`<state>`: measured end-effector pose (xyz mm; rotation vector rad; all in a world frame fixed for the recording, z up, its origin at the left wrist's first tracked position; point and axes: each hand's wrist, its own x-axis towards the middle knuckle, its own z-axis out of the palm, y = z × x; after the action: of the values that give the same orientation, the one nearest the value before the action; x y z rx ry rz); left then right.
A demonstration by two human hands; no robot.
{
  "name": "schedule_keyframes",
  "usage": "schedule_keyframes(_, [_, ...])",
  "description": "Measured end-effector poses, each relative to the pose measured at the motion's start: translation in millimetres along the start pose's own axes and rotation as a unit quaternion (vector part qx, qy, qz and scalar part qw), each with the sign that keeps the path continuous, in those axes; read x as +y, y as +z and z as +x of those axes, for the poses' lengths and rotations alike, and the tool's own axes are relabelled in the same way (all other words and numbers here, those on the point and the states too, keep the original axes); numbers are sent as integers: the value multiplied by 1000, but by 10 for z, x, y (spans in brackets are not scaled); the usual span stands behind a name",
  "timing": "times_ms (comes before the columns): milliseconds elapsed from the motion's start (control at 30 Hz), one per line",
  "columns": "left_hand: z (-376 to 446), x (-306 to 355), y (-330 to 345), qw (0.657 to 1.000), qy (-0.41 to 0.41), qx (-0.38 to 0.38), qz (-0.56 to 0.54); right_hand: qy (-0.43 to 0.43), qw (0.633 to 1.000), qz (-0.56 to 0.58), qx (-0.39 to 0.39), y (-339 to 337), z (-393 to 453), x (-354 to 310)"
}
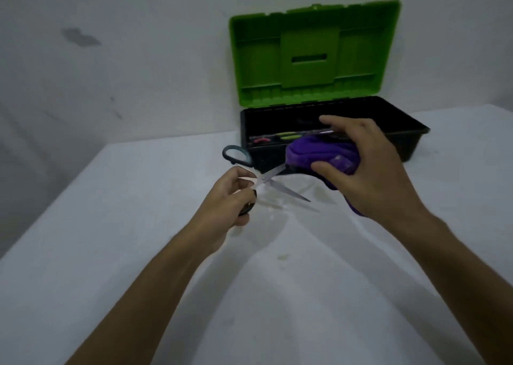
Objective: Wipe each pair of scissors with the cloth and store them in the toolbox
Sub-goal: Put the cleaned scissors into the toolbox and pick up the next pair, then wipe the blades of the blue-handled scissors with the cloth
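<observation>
Table (111,253), white and a little stained, filled most of the view and ran back to a pale wall (111,45) marked with a few dark smudges. Against that wall stood the toolbox (408,142), its green lid (313,53) thrown fully back and upright, probably so that the black tray lay open for dropping things in without either hand needing to hold it. Inside, along the near edge, some handles in green and red showed, likely scissors already stored, though they were too dim to tell for certain.

Just in front of the box the right hand (372,170) was closed around a bunched purple cloth (322,153), thumb below and fingers over the top, with something thin and metallic under the fingertips. The wad seemed to be folded over one blade, which would suit wiping along it.

The left hand (230,198) gripped the dark-handled scissors (266,178) at the lower loop, fingers curled tight, holding them above the table with the blades spread wide. One blade ran up into the cloth; the other pointed free toward the right. Spreading them probably gave the cloth access to each blade in turn.

No brand, label or writing could be read anywhere, not on the lid, the tray or the scissors.
</observation>
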<state>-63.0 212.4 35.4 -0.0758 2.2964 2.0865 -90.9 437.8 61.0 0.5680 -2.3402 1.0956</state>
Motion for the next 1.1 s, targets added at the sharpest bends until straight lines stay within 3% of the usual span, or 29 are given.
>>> schedule_keyframes(133, [-243,14,-291,999,9,44,16,-17,1000,-21,4,352,85,-214])
schedule_keyframes(300, [-326,58,-443,994,6,86,67,-111,988,-98,47,731,122,-401])
schedule_keyframes(400, [-316,69,-440,992,23,103,65,-177,977,-114,-31,901,2,-419])
schedule_keyframes(533, [-336,13,-446,992,18,114,48,-177,966,-68,-175,827,-69,-319])
schedule_keyframes(667, [-356,33,-461,994,14,108,18,-210,946,-39,-243,663,-15,-270])
schedule_keyframes(933, [-294,97,-384,993,19,114,30,-345,918,-129,-150,734,90,-260])
schedule_keyframes(1100, [-309,121,-512,989,37,130,58,-224,954,-155,-126,631,286,115])
